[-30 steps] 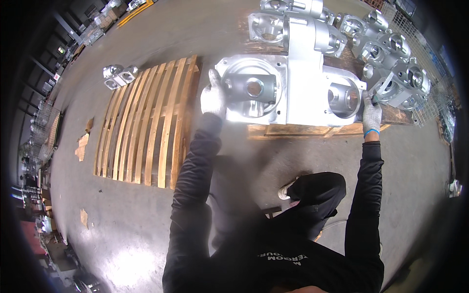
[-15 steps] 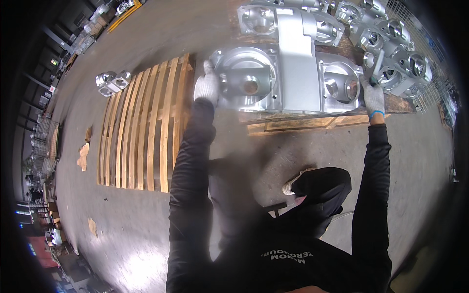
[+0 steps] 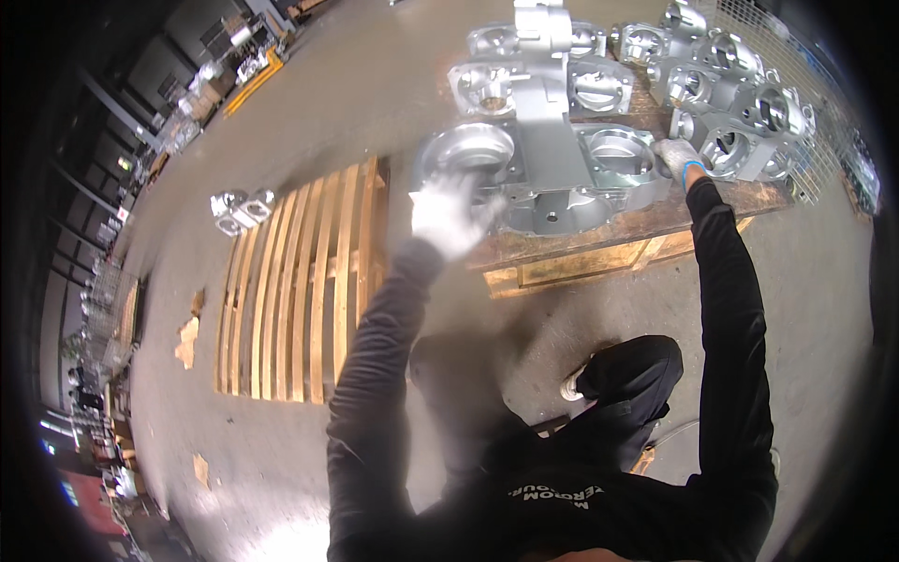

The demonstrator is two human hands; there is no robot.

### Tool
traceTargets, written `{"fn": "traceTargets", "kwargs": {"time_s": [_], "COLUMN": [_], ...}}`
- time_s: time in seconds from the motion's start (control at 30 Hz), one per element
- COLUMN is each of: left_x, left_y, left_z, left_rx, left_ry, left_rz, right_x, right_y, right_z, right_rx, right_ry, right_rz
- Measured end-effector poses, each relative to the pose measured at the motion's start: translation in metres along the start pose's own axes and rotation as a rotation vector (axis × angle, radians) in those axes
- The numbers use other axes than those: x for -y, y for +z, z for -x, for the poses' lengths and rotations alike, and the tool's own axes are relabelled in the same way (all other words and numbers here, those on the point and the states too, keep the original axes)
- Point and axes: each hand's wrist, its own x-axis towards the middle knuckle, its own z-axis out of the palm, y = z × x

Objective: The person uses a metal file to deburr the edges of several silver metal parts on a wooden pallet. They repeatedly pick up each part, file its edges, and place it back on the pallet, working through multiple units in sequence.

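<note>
A large silver metal casting [image 3: 551, 155] with round bores at both ends lies near the front edge of the wooden table, its near side wall now showing. My left hand [image 3: 448, 217], in a white glove, is at the casting's near left corner. Motion smears its fingers, so its grip cannot be read. My right hand [image 3: 678, 157], gloved and with a blue band at the wrist, is at the casting's right end, its fingers curled at the edge. Whether it also holds a small tool is hidden.
More silver castings [image 3: 721, 94] crowd the table [image 3: 599, 239] behind and to the right, beside wire mesh [image 3: 824, 140]. A slatted wooden pallet [image 3: 295, 290] lies on the floor at left, with another casting [image 3: 242, 212] by its far corner. Cardboard scraps [image 3: 188, 343] lie farther left.
The casting has turned so its near side wall shows. My left hand has come to its near left corner, and my right hand has moved in against its right end.
</note>
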Motion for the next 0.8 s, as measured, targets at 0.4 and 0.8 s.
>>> {"fn": "traceTargets", "kwargs": {"time_s": [0.4,0.8], "left_x": [-0.002,-0.078], "left_y": [0.023,-0.147], "left_z": [0.024,-0.001], "left_rx": [-0.138,-0.546], "left_ry": [0.026,0.183], "left_rz": [0.125,0.575], "right_x": [0.01,0.016], "right_y": [-0.01,-0.014], "right_z": [0.049,0.061], "right_rx": [-0.107,0.078], "right_ry": [-0.221,-0.005], "right_rz": [0.203,0.154]}}
